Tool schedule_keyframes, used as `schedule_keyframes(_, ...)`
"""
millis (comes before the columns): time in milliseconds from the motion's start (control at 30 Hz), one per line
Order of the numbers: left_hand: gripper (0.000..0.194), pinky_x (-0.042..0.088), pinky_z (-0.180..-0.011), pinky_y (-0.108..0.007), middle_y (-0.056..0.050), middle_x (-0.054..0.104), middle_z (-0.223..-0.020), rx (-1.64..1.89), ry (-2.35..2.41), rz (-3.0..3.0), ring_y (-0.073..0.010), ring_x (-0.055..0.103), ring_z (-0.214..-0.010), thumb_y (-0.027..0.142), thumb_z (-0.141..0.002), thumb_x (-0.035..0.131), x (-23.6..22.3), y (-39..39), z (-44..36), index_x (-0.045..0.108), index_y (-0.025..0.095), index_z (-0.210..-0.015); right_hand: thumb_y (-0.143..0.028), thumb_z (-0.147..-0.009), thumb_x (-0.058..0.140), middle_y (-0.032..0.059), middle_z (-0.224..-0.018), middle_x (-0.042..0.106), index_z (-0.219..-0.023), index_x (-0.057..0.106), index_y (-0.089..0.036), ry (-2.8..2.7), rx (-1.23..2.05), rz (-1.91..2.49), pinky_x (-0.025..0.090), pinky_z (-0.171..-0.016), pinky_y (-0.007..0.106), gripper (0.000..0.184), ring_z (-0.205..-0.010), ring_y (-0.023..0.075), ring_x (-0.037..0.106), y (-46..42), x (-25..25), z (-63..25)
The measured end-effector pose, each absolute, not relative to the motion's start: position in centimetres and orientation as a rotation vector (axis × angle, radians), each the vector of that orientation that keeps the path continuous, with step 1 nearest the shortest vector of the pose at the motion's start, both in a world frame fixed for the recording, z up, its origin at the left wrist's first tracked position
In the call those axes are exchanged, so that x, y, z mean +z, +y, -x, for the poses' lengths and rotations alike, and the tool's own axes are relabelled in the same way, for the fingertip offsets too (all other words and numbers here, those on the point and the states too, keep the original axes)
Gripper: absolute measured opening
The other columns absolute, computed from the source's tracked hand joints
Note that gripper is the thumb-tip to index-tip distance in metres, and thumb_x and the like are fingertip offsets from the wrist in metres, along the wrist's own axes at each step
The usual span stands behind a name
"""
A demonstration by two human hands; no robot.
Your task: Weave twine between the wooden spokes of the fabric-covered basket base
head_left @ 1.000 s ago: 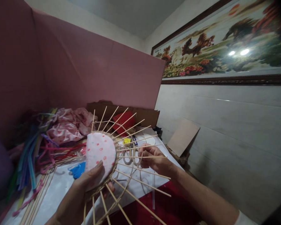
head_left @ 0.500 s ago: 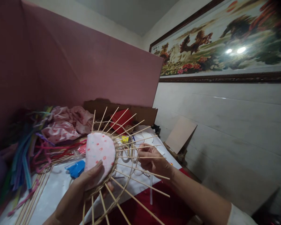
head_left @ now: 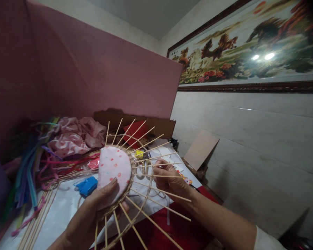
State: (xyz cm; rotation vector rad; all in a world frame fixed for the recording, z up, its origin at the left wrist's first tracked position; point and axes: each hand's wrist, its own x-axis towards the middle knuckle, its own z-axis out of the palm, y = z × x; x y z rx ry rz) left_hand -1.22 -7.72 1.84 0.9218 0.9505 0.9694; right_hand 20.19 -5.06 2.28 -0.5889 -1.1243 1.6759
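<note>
My left hand (head_left: 94, 211) grips a round woven base (head_left: 114, 173) covered in pink dotted fabric, thumb pressed on the fabric. Several thin wooden spokes (head_left: 156, 192) stick out from its rim like rays. My right hand (head_left: 169, 178) is behind the spokes on the right side, fingers pinched on a thin rattan strand (head_left: 143, 205) that curves down between the spokes.
A white table (head_left: 59, 211) carries loose reed sticks (head_left: 39, 222), coloured strips (head_left: 28, 173), pink cloth (head_left: 73, 139), a blue object (head_left: 86, 185) and a cardboard box (head_left: 146, 125) holding something red. A pink panel stands behind; a framed picture (head_left: 250, 45) hangs on the right wall.
The woven base and both hands shifted slightly right and down in view. My right hand has kept its pinch on the strand among the spokes.
</note>
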Motion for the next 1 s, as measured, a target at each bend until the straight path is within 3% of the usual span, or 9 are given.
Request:
schedule_keyframes(200, 0.032, 0.047, -0.044, -0.025, -0.01, 0.069, -0.05, 1.028, 0.884, -0.804, -0.0167, 0.058, -0.042, 0.04, -0.071, 0.062, 2.1, -8.4, 1.0, 0.072, 0.01, -0.064, -0.025, -0.072, 0.071, -0.0113, -0.048, 0.025, -0.068, 0.039, -0.021, -1.107, 1.661, 0.581, 0.009, -0.037, 0.017, 0.033, -0.042, 0.0043, 0.011, -5.2, 2.2, -20.2)
schedule_keyframes(433, 0.021, 0.054, -0.056, -0.029, -0.008, 0.075, -0.068, 1.065, 0.873, -0.582, -0.0208, 0.066, -0.058, 0.03, -0.066, 0.07, 2.4, -9.2, 0.8, 0.073, 0.012, -0.075, -0.022, -0.076, 0.068, -0.0109, -0.05, 0.022, -0.071, 0.041, -0.021, -1.092, 1.651, 0.537, 0.009, -0.038, 0.018, 0.027, -0.043, 0.0044, 0.011, -5.4, 1.9, -20.3)
schedule_keyframes(667, 0.021, 0.054, -0.056, -0.029, -0.008, 0.074, -0.064, 1.073, 0.871, -0.641, -0.0225, 0.067, -0.057, 0.031, -0.067, 0.069, 2.9, -9.4, 0.7, 0.073, 0.011, -0.073, -0.023, -0.073, 0.07, -0.0113, -0.048, 0.023, -0.07, 0.044, -0.02, -1.071, 1.63, 0.58, 0.009, -0.037, 0.017, 0.026, -0.041, 0.0038, 0.012, -5.5, 2.0, -20.2)
schedule_keyframes(1000, 0.016, 0.053, -0.06, -0.027, -0.003, 0.072, -0.06, 1.11, 0.805, -0.673, -0.018, 0.064, -0.053, 0.024, -0.074, 0.062, 2.5, -9.2, 0.6, 0.073, 0.012, -0.076, -0.024, -0.065, 0.076, -0.0125, -0.044, 0.028, -0.071, 0.048, -0.02, -1.002, 1.607, 0.666, 0.007, -0.035, 0.017, 0.029, -0.038, 0.0025, 0.013, -5.6, 1.8, -19.9)
